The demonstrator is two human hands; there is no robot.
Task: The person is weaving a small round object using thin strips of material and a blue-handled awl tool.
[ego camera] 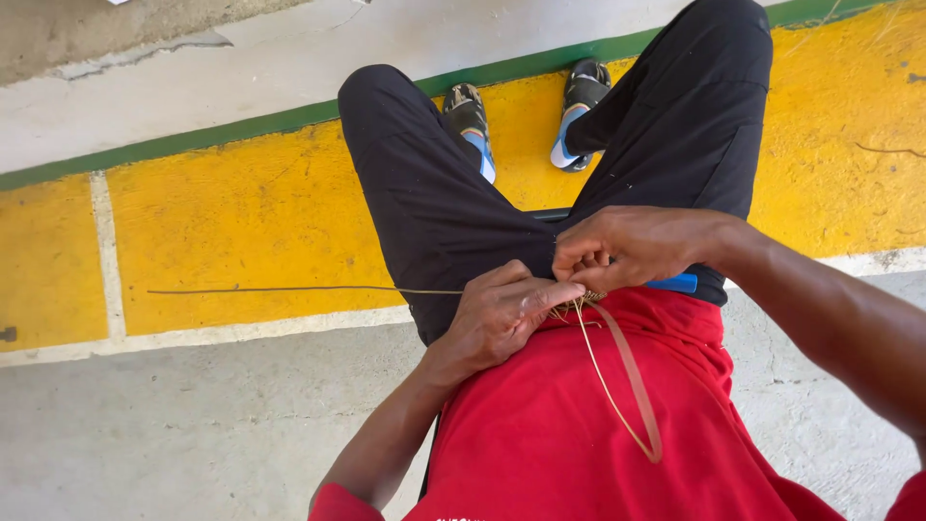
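— what's under you there?

— the floor [241,212], painted yellow with a green stripe along its far edge, and bare grey concrete nearer me. i'm seated, black trousers [434,193] stretched out, my shoes [526,116] by that green stripe, red shirt [559,425] over my lap.

— and your hands?

— both meet at my waist. my left hand [497,323] is curled, thumb and fingers pressed around the small woven start of plant fibre [584,299]. my right hand [627,246] comes from above, fingertips pinching a strand right at that same knot.

— how does the stuff handle?

— light, i'd judge, and springy rather than limp: one thin strand [289,288] shoots out straight to my left over the yellow paint without sagging. a flat wider strip [632,381] loops down across my shirt, so it bends but likely creases or cracks if folded hard.

— where would you grip?

— close to the woven knot, between fingertip pads, where the strands cross. held far out they'd whip about.
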